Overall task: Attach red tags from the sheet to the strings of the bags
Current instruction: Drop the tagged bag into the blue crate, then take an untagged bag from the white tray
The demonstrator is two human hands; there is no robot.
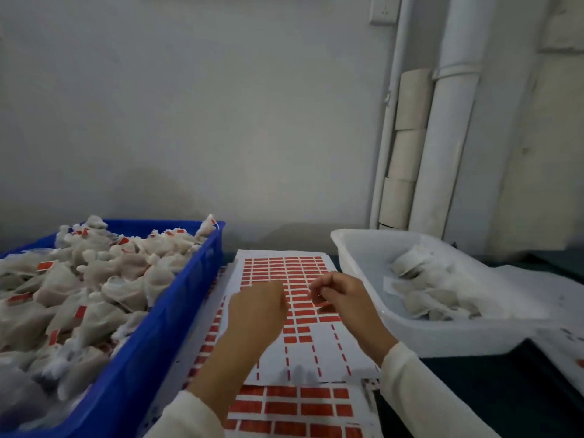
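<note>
Both hands are held above the white sheet of red rectangular tags (286, 270), apart. The left hand (257, 306) is curled into a loose fist, contents hidden. The right hand (339, 294) is pinched, seemingly on a thin string, hard to confirm. Tagged mesh bags (79, 279) fill the blue plastic crate (164, 314); blurred untagged bags (433, 292) lie in the white plastic tub (357, 263).

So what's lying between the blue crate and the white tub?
In the head view, sheets of red tags lie between the blue crate and white tub, with both hands above them.
</note>
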